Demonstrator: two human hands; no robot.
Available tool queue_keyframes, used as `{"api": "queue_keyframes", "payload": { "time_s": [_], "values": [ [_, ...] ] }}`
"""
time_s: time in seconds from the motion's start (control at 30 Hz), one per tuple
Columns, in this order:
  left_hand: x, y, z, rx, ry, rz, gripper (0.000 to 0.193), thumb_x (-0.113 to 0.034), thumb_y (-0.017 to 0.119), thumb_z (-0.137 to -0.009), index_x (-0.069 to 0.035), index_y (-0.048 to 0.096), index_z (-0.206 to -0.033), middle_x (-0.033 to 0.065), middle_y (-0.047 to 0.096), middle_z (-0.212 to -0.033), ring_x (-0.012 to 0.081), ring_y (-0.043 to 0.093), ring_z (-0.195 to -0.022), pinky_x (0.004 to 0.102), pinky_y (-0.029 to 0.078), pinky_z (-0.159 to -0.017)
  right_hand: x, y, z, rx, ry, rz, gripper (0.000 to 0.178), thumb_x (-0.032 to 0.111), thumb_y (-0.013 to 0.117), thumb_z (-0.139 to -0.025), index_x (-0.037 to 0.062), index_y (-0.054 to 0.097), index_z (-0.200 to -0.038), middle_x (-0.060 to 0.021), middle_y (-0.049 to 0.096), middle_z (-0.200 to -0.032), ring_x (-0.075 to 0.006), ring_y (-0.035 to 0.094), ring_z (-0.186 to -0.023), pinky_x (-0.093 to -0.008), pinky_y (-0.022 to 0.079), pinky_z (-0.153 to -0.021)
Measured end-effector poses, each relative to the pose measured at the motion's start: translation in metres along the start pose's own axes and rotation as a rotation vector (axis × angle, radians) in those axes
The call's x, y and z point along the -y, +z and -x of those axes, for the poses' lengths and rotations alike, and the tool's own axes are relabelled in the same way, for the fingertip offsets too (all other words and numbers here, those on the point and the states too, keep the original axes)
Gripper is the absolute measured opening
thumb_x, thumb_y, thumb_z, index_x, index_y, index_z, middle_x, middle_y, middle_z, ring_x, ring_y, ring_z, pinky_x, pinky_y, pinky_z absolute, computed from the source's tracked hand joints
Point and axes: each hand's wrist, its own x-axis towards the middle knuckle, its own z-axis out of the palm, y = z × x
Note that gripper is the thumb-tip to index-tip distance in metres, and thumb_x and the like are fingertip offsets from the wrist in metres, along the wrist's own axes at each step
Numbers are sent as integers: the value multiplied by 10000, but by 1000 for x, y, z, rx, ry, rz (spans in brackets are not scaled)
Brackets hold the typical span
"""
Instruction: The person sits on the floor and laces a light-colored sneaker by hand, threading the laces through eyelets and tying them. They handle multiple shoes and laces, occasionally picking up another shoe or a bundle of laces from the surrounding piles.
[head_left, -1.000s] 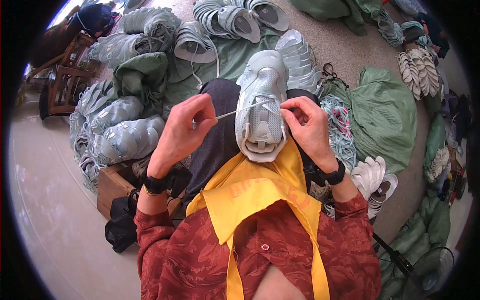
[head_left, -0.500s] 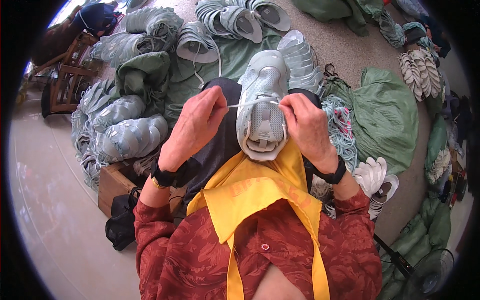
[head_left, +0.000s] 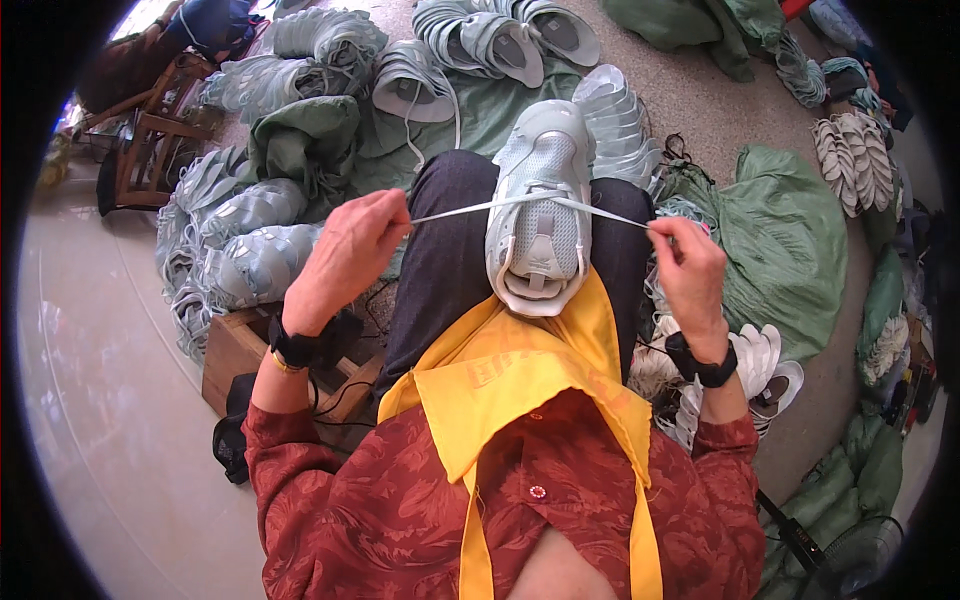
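A pale blue-grey shoe upper [head_left: 540, 235] rests between my knees, its toe end pointing away from me. One light shoelace [head_left: 460, 211] runs through its upper eyelets, both ends drawn out sideways. My left hand [head_left: 358, 240] pinches the left end, out beyond my left knee. Past my right knee, my right hand [head_left: 690, 262] pinches the other end between thumb and fingertips. The lace is taut on both sides and crosses the tongue opening. Beneath the upper's heel end lies my yellow apron [head_left: 530, 385].
Stacked shoe uppers [head_left: 265, 255] lie to the left, with more at the far side. A wooden box [head_left: 235, 360] stands near my left forearm. Green sacks [head_left: 780, 255] and white shoe parts [head_left: 755, 360] lie to the right. A wooden chair [head_left: 150, 165] stands far left.
Both hands have moved apart, the left to the left and the right to the right and slightly down. More lace shows pulled out on each side.
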Motion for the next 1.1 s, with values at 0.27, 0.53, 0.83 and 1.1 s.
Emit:
{"api": "queue_keyframes", "payload": {
  "time_s": [0.27, 0.53, 0.83, 1.1],
  "values": [
    [69, -25, 36, -60, -114, -242, 124, -54, 690, -846, -16, 573, -859, 145, 586, -849, 353, 600, -840, 433, 493, -759, -84, -53, 39, -128, 240, 221, 58, 47, 695, -930, 28, 708, -983, -98, 716, -854, -163, 663, -669, -320, 519, -598],
    [146, -83, 74, -73, -460, -222, 134, -83, 710, -843, 13, 620, -869, 155, 648, -754, 284, 631, -695, 388, 501, -668, -225, -104, 111, -268, 488, 85, 95, 77, 679, -965, 37, 721, -1041, -24, 738, -871, -76, 649, -679, -244, 513, -541],
    [246, -161, 135, -344, -730, -311, 167, -158, 737, -920, -5, 668, -933, 53, 673, -778, 121, 605, -722, 315, 501, -680, -292, -145, 154, -298, 668, 73, 125, 77, 660, -979, 27, 717, -1078, -44, 738, -868, -66, 622, -602, -224, 500, -497],
    [272, -181, 158, -364, -799, -240, 206, -212, 719, -943, -13, 665, -925, 3, 622, -754, 100, 557, -711, 299, 477, -676, -324, -154, 165, -296, 776, -98, 156, 53, 651, -977, 0, 712, -1111, -65, 738, -908, -109, 672, -682, -247, 579, -596]
  ]
}}
